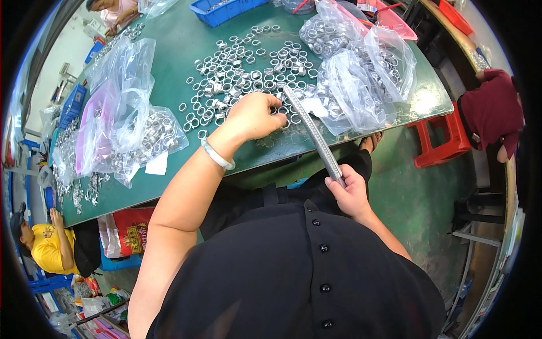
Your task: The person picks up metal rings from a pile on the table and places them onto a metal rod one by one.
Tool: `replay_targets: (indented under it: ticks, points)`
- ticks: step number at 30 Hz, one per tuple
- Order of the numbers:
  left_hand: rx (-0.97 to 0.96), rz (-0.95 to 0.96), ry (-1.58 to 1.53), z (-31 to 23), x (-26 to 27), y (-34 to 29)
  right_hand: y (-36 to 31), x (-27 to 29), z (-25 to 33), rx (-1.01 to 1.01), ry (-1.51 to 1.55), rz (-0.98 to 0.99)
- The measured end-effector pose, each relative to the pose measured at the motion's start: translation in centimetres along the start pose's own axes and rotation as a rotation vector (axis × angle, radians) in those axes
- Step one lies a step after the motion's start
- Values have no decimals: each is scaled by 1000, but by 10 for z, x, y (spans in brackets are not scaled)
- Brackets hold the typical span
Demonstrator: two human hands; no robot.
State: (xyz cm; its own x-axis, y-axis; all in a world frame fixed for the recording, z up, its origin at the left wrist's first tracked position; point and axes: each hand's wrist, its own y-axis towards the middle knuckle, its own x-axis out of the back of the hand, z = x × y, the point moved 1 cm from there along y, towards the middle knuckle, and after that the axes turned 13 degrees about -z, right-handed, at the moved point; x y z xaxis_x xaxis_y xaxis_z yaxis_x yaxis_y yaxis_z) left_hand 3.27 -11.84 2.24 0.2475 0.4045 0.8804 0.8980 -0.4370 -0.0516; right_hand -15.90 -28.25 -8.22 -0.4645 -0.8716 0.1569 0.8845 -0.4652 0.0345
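My right hand [351,192] is closed around the wide lower end of a tapered metal ring mandrel [314,134] with marks along its length. The mandrel slants up and left, its narrow tip over the edge of a spread of silver-coloured rings [228,76]. My left hand [255,116], with a pale bangle [217,154] on the wrist, is at the near side of these rings. Its fingers are curled, thumb and forefinger close together among the rings. Whether a ring is between them I cannot make out.
Clear plastic bags of rings [358,85] lie to the right on the green table [186,155], more bags [127,113] to the left. A blue tray [217,14] stands at the back. Beyond the right edge are a red stool [443,138] and a person in dark red [494,110]; another in yellow [51,248] sits left.
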Motion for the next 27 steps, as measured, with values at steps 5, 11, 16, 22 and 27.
replay_targets:
  ticks: [5,11,16,22,27]
  points:
    - [-52,-126,70,0,-10,0,0,-1,2,-4,1,0]
    - [-41,-113,-14,-8,-8,3,0,0,2,-15,-3,0]
    - [101,-70,-735,11,-8,7,-1,0,2,-25,16,8]
    - [505,323,-1639,27,1,7,-1,-2,5,-19,17,23]
    - [530,393,-1849,31,-1,0,-2,-5,9,-19,-9,38]
